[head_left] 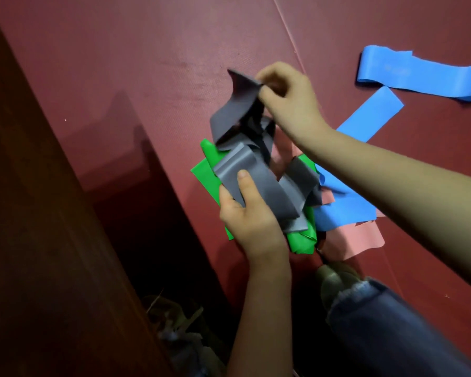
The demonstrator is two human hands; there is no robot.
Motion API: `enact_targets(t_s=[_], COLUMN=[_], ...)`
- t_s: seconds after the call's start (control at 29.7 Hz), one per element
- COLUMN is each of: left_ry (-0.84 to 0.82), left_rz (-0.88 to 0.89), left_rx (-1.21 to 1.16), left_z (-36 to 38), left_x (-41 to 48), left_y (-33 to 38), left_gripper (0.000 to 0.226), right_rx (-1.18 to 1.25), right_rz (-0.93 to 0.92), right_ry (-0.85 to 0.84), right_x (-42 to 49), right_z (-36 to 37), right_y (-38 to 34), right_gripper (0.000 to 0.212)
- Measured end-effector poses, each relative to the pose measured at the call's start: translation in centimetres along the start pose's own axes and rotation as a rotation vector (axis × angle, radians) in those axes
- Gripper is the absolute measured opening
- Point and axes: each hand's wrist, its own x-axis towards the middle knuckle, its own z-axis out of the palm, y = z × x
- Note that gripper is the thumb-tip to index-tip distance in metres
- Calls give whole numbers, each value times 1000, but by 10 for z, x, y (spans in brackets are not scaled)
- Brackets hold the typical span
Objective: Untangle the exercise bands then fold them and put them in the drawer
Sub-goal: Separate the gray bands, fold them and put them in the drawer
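A grey exercise band (259, 170) hangs twisted between both hands above the red mat. My left hand (249, 213) grips its lower folds, thumb pressed on top. My right hand (288, 96) pinches its upper end and holds it raised. Under the grey band lies a green band (204, 172), flat on the mat. A blue band (365, 121) runs from the pile toward the far right, where another blue stretch (419, 74) lies looped. A pink band (356, 240) lies beneath the blue one at the pile's near side.
A dark wooden panel (38, 213) runs along the left, with a dark open space (152, 240) beside it holding some cloth items (180, 338). A knee in blue jeans (378, 322) is at the bottom right. The red mat (147, 63) stretches across the far side.
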Motion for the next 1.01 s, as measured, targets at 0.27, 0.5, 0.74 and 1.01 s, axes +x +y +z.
enact_targets(t_s=[0.27,0.5,0.74,1.01], left_ry=[45,-22,-178,-123], left_rz=[-50,-13,-120,-199], left_rx=[-33,-61,-145,-157], left_z=[8,16,25,25], left_x=[1,-2,-7,-3], left_y=[10,17,19,17], left_gripper=[18,51,18,30], right_rx=[752,201,141,151], right_rz=[268,220,248,204], right_ry=[106,-13,-177,-69], right_x=[-23,-58,-77,-89], right_z=[-46,-67,-54,-42], right_y=[-45,-73,-71,-52], right_gripper=[23,17,31,28])
